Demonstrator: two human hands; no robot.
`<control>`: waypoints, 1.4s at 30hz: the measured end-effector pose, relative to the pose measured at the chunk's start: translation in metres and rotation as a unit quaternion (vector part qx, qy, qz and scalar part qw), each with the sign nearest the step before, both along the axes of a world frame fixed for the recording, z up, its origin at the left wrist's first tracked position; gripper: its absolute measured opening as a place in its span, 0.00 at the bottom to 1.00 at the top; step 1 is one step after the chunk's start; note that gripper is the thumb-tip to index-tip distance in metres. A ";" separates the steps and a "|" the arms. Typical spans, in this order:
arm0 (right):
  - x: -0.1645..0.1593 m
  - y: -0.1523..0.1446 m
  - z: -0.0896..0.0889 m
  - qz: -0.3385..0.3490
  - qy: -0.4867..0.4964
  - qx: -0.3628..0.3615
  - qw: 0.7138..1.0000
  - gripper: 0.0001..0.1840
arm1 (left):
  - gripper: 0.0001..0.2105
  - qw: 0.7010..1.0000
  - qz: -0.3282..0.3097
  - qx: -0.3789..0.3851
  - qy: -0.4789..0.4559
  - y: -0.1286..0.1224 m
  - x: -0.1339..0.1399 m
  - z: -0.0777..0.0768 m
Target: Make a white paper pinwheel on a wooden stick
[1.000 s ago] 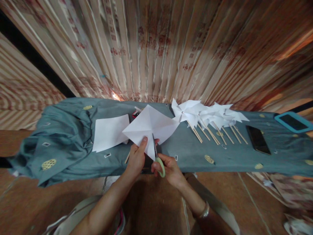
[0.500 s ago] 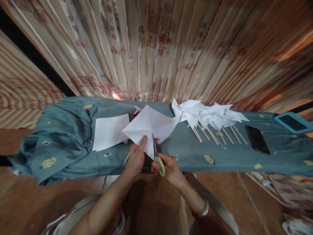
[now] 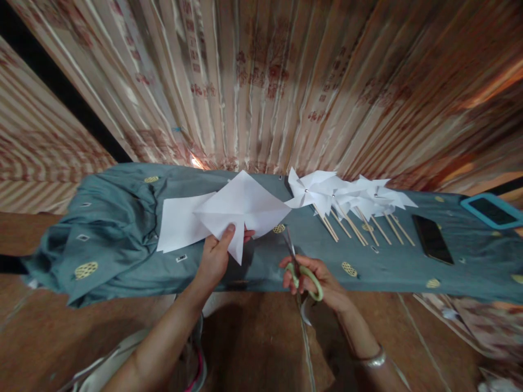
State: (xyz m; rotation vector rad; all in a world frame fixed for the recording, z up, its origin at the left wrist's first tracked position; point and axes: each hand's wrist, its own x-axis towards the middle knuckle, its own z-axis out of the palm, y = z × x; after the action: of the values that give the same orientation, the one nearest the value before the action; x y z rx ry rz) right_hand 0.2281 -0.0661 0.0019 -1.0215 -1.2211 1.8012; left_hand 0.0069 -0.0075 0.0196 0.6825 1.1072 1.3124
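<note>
My left hand (image 3: 217,253) pinches a creased square sheet of white paper (image 3: 249,198) near its lower corner, thumb on top. A slit runs up from that corner towards the middle. To the right, apart from the paper, my right hand (image 3: 312,277) grips scissors (image 3: 295,261) with light green handles, blades pointing up and away from me. Flat on the cloth at the left lies a stack of white paper (image 3: 180,220), partly covered by the held sheet. Several white paper pinwheels (image 3: 327,190) on thin wooden sticks lie in an overlapping row at the right.
A blue-green patterned cloth (image 3: 122,234) covers the narrow table and bunches up at its left end. Beyond the pinwheels lie a black phone (image 3: 432,239) and a blue-framed device (image 3: 492,210). A patterned curtain (image 3: 261,81) hangs behind the table.
My right hand has drawn the scissors out of the paper and moved them right, towards me. My left hand has shifted slightly left with the sheet, whose slit now stands apart.
</note>
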 end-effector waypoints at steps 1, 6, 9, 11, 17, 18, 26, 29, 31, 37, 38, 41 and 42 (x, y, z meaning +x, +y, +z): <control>0.010 0.002 0.001 -0.023 -0.010 0.012 1.000 0.28 | 0.19 1.000 -0.020 -0.005 0.018 -0.001 -0.002 -0.001; 0.030 0.015 -0.001 -0.247 -0.028 0.034 0.968 0.25 | 0.20 0.970 -0.187 0.000 0.156 -0.009 -0.003 -0.010; 0.022 0.021 -0.001 -0.253 -0.016 0.000 0.967 0.25 | 0.21 0.945 -0.261 0.005 0.198 -0.015 0.005 -0.014; 0.015 0.024 0.001 -0.246 -0.002 -0.039 0.968 0.26 | 0.22 0.938 -0.283 -0.030 0.200 -0.017 0.009 -0.014; 0.003 0.026 0.001 -0.327 0.046 -0.077 0.941 0.25 | 0.28 0.963 -0.267 -0.025 0.026 -0.011 0.010 -0.005; 0.001 0.026 -0.001 -0.354 0.061 -0.073 0.930 0.24 | 0.28 0.967 -0.252 -0.030 -0.033 -0.010 0.010 -0.002; -0.018 0.037 -0.005 -0.446 0.122 -0.061 0.885 0.20 | 0.20 0.944 -0.135 -0.117 -0.277 -0.018 0.025 0.003; -0.025 0.041 -0.006 -0.450 0.109 -0.043 0.885 0.20 | 0.14 0.959 -0.156 -0.102 -0.212 -0.025 0.036 -0.002; -0.031 0.043 -0.007 -0.448 0.094 -0.030 0.889 0.22 | 0.11 0.970 -0.154 -0.089 -0.163 -0.027 0.043 -0.007; -0.045 0.042 -0.007 -0.410 0.050 0.018 0.910 0.23 | 0.12 0.978 -0.054 -0.090 -0.179 -0.018 0.043 -0.013; -0.045 0.041 -0.006 -0.395 0.037 0.022 0.918 0.23 | 0.11 0.978 -0.046 -0.091 -0.181 -0.016 0.040 -0.012; -0.041 0.034 -0.005 -0.319 -0.007 0.026 0.947 0.24 | 0.07 0.978 -0.014 -0.098 -0.185 -0.008 0.029 -0.007; -0.039 0.030 -0.005 -0.286 -0.016 0.026 0.958 0.25 | 0.06 0.977 -0.001 -0.102 -0.187 -0.006 0.025 -0.005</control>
State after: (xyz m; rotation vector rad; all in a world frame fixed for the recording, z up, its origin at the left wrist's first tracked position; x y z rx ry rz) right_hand 0.1886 -0.0357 -0.0028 -1.2254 -0.8632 1.2964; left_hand 0.0318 -0.0130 0.0145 0.2681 0.9153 1.2425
